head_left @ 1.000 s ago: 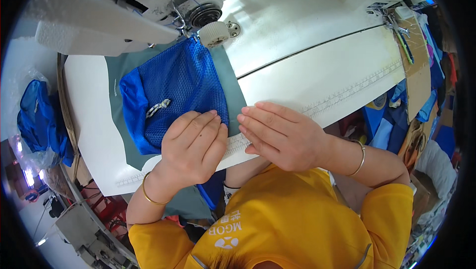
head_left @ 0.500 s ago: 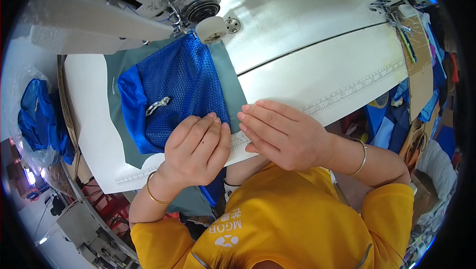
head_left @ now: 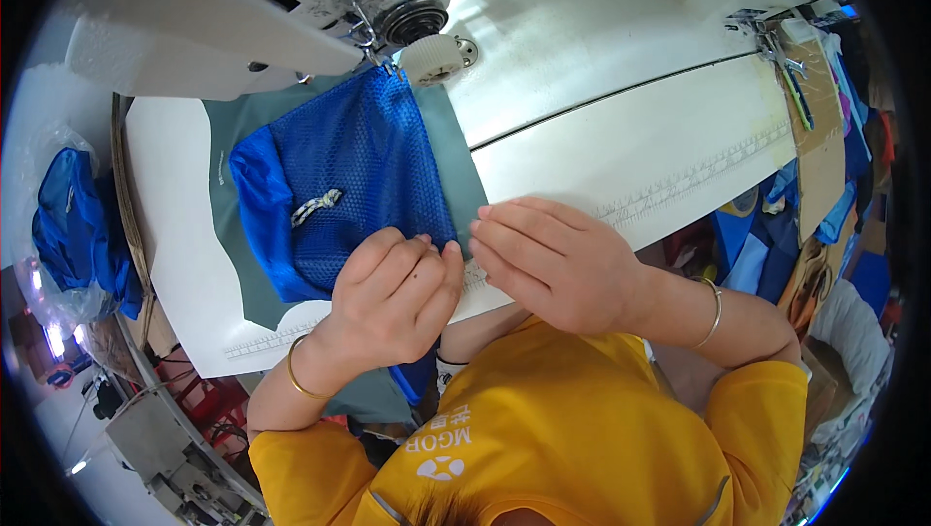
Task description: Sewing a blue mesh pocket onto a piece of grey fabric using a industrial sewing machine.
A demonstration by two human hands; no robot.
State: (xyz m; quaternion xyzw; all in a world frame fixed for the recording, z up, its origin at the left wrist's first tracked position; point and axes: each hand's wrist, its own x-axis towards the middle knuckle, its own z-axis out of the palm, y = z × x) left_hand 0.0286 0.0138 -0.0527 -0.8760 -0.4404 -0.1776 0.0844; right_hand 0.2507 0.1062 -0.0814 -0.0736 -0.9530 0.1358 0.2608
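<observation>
Mesh edge point(head_left: 434, 169) meets left hand point(head_left: 398, 293); tabletop point(head_left: 621, 138) spreads rightward.

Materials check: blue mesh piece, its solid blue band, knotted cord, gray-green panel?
Blue mesh piece: likely synthetic netting; regular holes.
Solid blue band: probably nylon or polyester; smooth, slight sheen.
Knotted cord: seemingly braided textile; speckled light and dark.
Gray-green panel: matte, smooth fabric, perhaps coated; fiber unclear.

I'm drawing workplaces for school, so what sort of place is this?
Probably a sewing workshop: there's a white sewing machine, with a blue mesh bag lying on grey-green fabric by its head.
</observation>
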